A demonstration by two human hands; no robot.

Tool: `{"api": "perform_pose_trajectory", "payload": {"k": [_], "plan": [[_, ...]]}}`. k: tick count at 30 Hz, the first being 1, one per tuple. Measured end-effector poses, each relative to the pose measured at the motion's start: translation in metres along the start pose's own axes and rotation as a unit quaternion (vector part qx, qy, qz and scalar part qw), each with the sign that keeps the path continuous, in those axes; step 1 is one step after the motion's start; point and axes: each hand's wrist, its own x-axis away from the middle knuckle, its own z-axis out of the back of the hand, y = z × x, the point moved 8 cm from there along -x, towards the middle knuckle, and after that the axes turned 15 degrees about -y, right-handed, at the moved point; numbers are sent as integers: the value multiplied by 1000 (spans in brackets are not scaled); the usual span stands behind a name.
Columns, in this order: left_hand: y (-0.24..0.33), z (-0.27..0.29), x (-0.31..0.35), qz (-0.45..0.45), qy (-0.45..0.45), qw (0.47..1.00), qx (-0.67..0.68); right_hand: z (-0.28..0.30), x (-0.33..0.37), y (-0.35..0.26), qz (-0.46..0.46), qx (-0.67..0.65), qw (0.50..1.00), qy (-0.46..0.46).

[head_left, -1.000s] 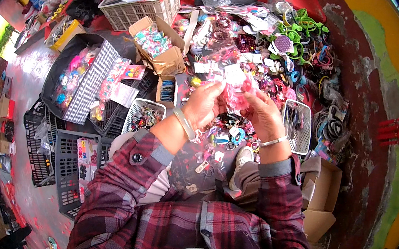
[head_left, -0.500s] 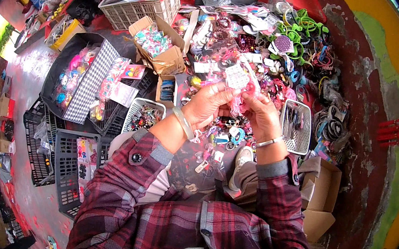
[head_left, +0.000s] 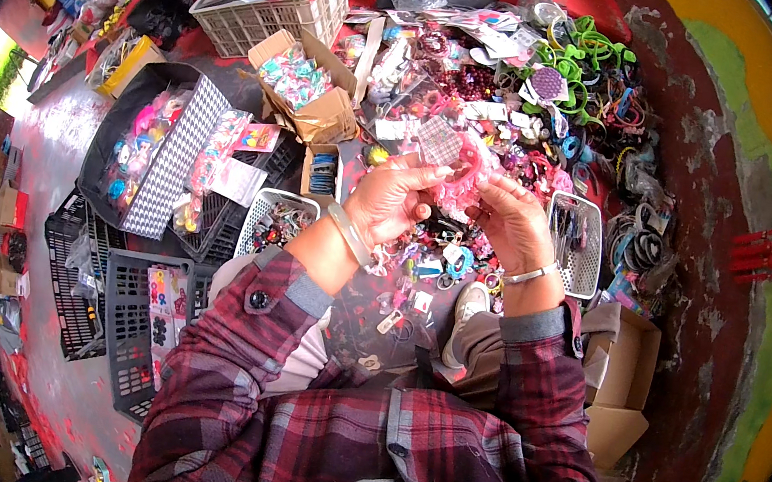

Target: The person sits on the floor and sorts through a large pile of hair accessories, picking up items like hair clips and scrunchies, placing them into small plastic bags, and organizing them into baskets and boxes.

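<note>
A pink ruffled scrunchie point(head_left: 456, 187) is stretched between my two hands above the heap. My left hand point(head_left: 385, 204) pinches its left side between thumb and fingers. The fingers of my right hand point(head_left: 516, 227) are closed on its right side. A pale checked card point(head_left: 439, 141) stands up from the scrunchie's upper left; whether it is fastened there I cannot tell. Beneath and beyond my hands lies a mixed heap of hair accessories point(head_left: 446, 83), with many small cards and plastic packets among them. Close below my right hand rests a blue ring-shaped hair tie point(head_left: 457, 262).
White baskets stand left point(head_left: 259, 208) and right point(head_left: 586, 279) of my hands. Green headbands point(head_left: 586, 58) lie at the far right. A cardboard box of packets point(head_left: 343, 89), a houndstooth-sided bin point(head_left: 172, 159) and dark crates point(head_left: 129, 358) stand left. An open carton point(head_left: 629, 356) is near my right arm.
My hands have drawn slightly apart, and the pink scrunchie now shows its ring shape. The card on it has turned from its white face to a checked, greyish one.
</note>
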Motion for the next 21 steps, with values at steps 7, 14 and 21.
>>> {"api": "perform_pose_trajectory", "payload": {"k": [7,14,21], "plan": [[-7,3,2,30,6,999,-14,11,-2,4,20,23,999,33],[-4,-10,2,5,-10,1000,-21,8,0,0,40,61,995,64],[-2,-3,1,-8,11,998,-66,-7,-3,-2,9,81,996,34]]}}
